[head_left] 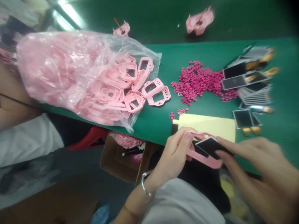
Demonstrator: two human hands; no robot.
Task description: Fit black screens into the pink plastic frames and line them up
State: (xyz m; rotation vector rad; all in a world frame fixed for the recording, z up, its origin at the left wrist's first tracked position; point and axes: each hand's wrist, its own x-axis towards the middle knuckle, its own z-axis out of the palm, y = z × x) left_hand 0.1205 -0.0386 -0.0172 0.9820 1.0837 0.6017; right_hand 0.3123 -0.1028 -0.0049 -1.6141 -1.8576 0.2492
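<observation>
My left hand (174,155), with a silver bracelet at its wrist, grips one end of a pink plastic shell (207,160) above the table's front edge. Between the thumb and fingers of my right hand (247,158) is a small dark screen with a white border (211,146), tilted over the shell's opening. Just behind the shell lies a yellow sheet (210,123). A heap of magenta button pieces (198,81) is farther back, and stacked screens with orange flex cables (254,93) lie at the right.
A clear bag of pink shells (70,74) covers the left of the green table (168,53). Two pink parts (199,21) sit beyond the far edge. Below are a cardboard box (116,161) and a red stool (91,138). A person's arm (14,105) shows at the left.
</observation>
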